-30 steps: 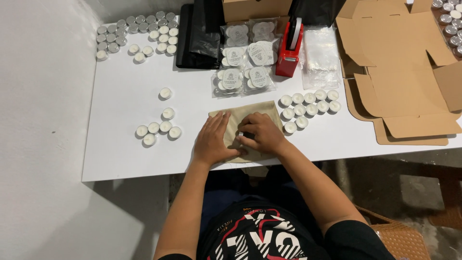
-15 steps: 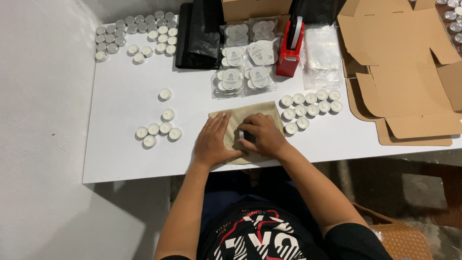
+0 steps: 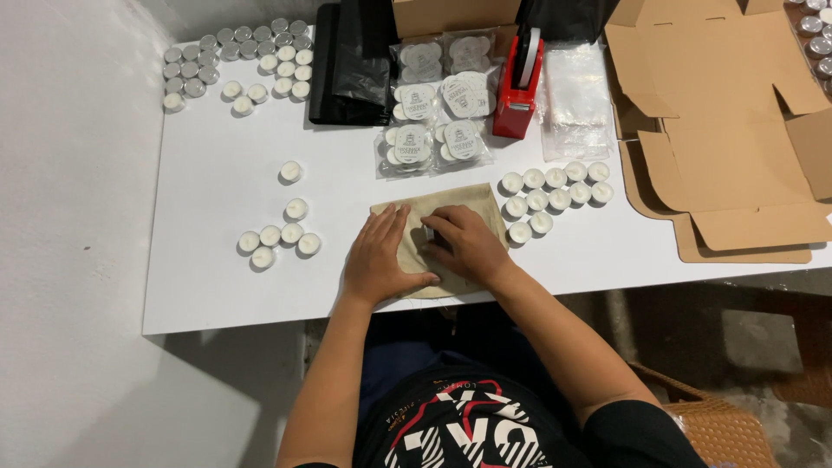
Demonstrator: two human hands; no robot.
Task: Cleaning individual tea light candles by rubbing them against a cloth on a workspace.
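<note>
A small tan cloth pouch [image 3: 451,201] lies flat near the front edge of the white table [image 3: 217,277]. My left hand [image 3: 380,258] rests flat on its left part, fingers spread, pressing it down. My right hand [image 3: 464,244] lies on the pouch's middle with the fingers curled, pinching at the cloth; what is between the fingertips is too small to tell. White tealight candles [image 3: 555,195] sit in a cluster just right of the pouch. A smaller group of tealights [image 3: 279,236] lies to the left.
Several more tealights [image 3: 238,61] fill the far left corner. Clear packs of tealights [image 3: 433,104], black bags [image 3: 351,61], a red tape dispenser [image 3: 518,87] and clear plastic bags [image 3: 574,100] sit at the back. Flat cardboard boxes [image 3: 728,130] cover the right side.
Both hands stay on the pouch. The right hand's fingers have shifted slightly on the cloth; nothing else on the table has moved.
</note>
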